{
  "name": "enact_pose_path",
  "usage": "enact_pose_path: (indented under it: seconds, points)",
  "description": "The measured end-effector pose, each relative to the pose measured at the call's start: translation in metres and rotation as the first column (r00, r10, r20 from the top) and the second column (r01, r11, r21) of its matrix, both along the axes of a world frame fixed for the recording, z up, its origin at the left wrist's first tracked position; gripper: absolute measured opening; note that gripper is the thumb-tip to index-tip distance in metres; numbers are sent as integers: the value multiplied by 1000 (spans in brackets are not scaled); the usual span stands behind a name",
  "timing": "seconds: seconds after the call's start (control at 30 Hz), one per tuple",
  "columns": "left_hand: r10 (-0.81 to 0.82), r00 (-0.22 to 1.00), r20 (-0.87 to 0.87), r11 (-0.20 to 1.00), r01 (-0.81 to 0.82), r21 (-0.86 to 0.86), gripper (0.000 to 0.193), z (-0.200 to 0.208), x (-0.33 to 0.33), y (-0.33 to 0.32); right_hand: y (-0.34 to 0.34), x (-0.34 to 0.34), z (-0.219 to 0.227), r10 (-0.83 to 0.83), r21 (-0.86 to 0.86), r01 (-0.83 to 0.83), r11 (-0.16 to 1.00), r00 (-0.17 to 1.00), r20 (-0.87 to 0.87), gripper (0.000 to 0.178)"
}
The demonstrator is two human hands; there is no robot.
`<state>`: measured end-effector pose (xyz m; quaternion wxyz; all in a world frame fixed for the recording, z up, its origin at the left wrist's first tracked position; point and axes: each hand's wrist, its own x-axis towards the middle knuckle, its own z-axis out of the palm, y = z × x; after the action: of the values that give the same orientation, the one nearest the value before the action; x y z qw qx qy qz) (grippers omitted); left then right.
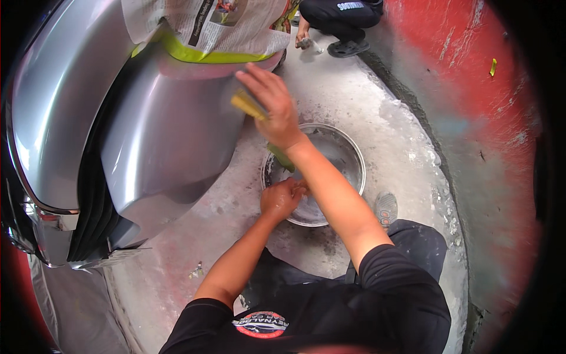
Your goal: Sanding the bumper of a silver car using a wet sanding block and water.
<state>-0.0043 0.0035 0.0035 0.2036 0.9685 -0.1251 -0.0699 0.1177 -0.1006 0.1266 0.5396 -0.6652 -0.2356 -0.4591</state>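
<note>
My right hand is raised beside the silver car bumper, fingers stretched out and blurred. Against its palm side it holds a small yellow flat piece, whose exact kind is too smeared to tell. Below, my left hand is over the near left rim of a round metal basin, its fingers curled closed. Whatever those fingers hold is hidden. A green piece shows at the basin's left side, partly covered by my right wrist.
Newspaper edged with lime-green tape covers the car's upper part. Another person crouches at the far side, a hand near the pale floor. A red and grey wall stands to the right. My shoe is beside the basin.
</note>
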Motion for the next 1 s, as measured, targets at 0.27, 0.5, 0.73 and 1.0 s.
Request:
enact_pose_path:
  seconds: [0.27,0.5,0.73,1.0]
  points:
    - [22,999,-25,999,-21,29,22,0,0,-1,6,7,-8,87,-93,-87,992,996,-8,61]
    - [29,999,-20,1000,-29,-3,25,0,-3,1,-3,18,-12,100,-164,-94,982,995,28,60]
    - [0,1000,2,998,0,62,26,-4,-1,0,-9,24,-17,117,-206,-114,972,993,-1,65]
    - [8,999,-37,997,-5,83,25,-2,-2,-2,-20,40,-35,109,-205,-115,972,993,-42,67]
